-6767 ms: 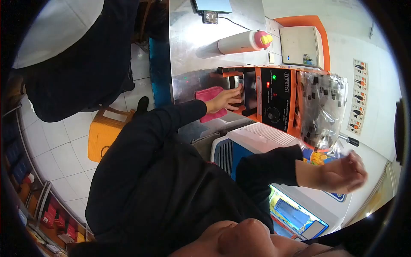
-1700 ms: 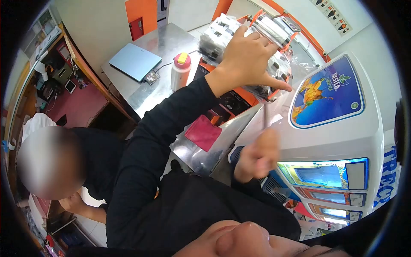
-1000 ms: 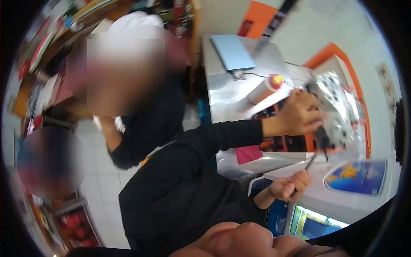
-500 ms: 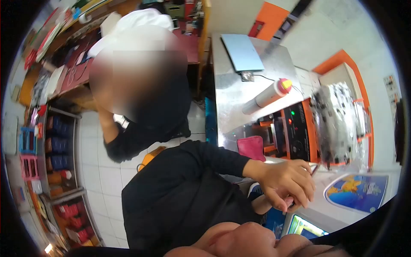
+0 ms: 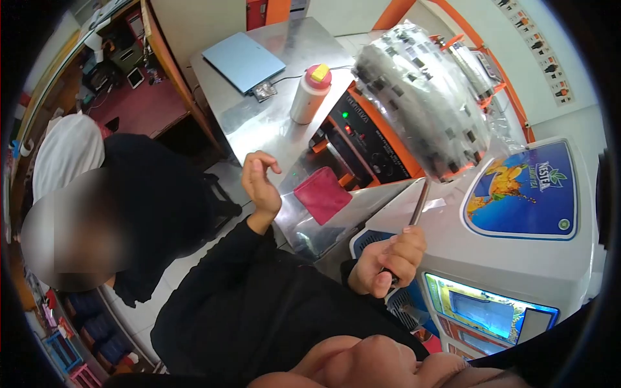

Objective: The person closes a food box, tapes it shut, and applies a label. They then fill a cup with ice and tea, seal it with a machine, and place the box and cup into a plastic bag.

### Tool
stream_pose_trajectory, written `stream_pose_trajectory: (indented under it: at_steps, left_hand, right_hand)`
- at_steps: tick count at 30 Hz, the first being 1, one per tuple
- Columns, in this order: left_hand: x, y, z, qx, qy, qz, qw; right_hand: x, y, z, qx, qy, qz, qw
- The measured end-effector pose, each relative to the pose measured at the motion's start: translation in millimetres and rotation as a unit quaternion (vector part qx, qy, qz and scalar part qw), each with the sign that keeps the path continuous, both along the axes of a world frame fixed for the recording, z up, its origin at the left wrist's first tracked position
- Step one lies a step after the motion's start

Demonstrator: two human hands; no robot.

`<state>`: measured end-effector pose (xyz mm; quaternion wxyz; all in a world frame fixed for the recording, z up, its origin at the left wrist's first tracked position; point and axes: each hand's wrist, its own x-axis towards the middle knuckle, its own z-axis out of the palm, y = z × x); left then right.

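Observation:
My right hand (image 5: 396,258) is closed round the dark handle of a long, narrow metal tool (image 5: 420,204). Its thin shaft points up towards the film roll; I cannot make out what kind of tool it is. My left hand (image 5: 262,184) is raised with nothing in it, fingers loosely curled and apart. It is nearest to a folded red cloth (image 5: 323,195) on the steel table. Beyond the cloth stands an orange-and-black machine (image 5: 372,145) with a green light. A big roll of clear printed film (image 5: 424,100) is on the machine.
On the steel table (image 5: 242,119) are a light-blue laptop (image 5: 244,61) and a white bottle with a pink-and-yellow top (image 5: 312,94). A white Nestea drink dispenser (image 5: 446,252) stands at right. A person in a white head covering (image 5: 168,194) is close on the left.
My hands were together, the left over the right; now they are apart, the left drawn back and the tool visible in the right. The view has turned, shifting table and person leftward.

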<state>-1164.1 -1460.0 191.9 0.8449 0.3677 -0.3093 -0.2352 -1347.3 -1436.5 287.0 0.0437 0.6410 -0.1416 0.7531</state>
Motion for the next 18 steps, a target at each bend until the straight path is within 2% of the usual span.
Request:
stream_pose_trajectory:
  at_steps: [12,18]
  left_hand:
    - [4.5,-16.1,0.8,0.027,-0.020,0.010,0.999]
    - [7.9,-16.2,5.7,0.026,-0.030,-0.008,0.999]
  right_hand:
    - [4.0,-4.4,0.9,-0.052,-0.038,-0.025,0.998]
    - [6.5,2.2,5.8,-0.020,-0.046,-0.031,0.998]
